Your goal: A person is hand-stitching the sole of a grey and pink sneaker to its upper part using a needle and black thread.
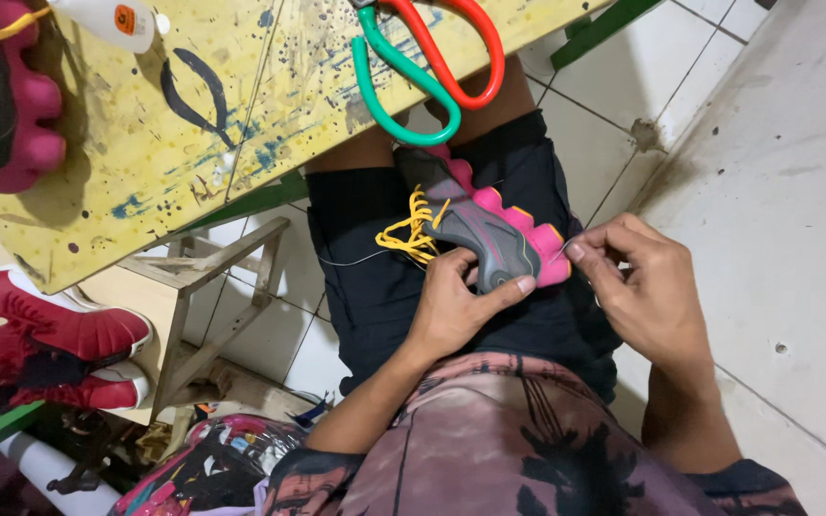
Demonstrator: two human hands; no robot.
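**Shoe held on our lap**

Our left hand (pixel 456 306) is clamped around a grey and pink shoe (pixel 485 229) with yellow laces, resting on our lap. Just beside its toe, our right hand (pixel 638 287) has its fingertips pinched together on a thin thread (pixel 356 260). Farther off, the yellow table (pixel 203 124) carries green and red scissors (pixel 427 62) and a white bottle (pixel 112 19). Red shoes (pixel 59 349) sit below it.

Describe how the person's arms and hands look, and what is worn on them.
Both forearms are bare, and the left hand and right hand wear no gloves, rings or watch that I can see. Short sleeves of a pinkish shirt with black blotchy print end near the elbows. Nails are short and unpainted.
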